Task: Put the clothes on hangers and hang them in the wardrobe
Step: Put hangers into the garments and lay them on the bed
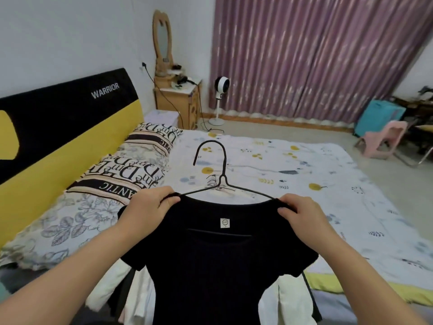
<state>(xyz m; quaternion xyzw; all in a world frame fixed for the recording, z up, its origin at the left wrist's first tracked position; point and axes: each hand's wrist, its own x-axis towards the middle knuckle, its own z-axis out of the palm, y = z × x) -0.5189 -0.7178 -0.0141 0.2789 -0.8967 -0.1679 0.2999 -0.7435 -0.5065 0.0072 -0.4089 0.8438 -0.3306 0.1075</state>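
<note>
Illumination is even, soft and moderately bright, with no harsh shadows. Daylight filters through the closed purple curtain (pixel 316 59), the brightest source. Wide-angle distortion bends the headboard (pixel 70 118) left of the curtain and tilts the curtain's right edge. Detail is slightly soft throughout. The black garment (pixel 210 266) below the curtain shows almost no texture.

A bed (pixel 293 174) under a floral sheet is filling the middle, with two lettered pillows (pixel 131 170) lying at its left against a black and yellow headboard (pixel 70 118). Far left, a wooden dresser (pixel 178 102) is carrying an oval mirror (pixel 162 38). A white fan (pixel 221 85) is standing before purple curtains (pixel 316 57). Far right, a pink chair (pixel 384 141) is sitting beside a teal box (pixel 379 116).
</note>
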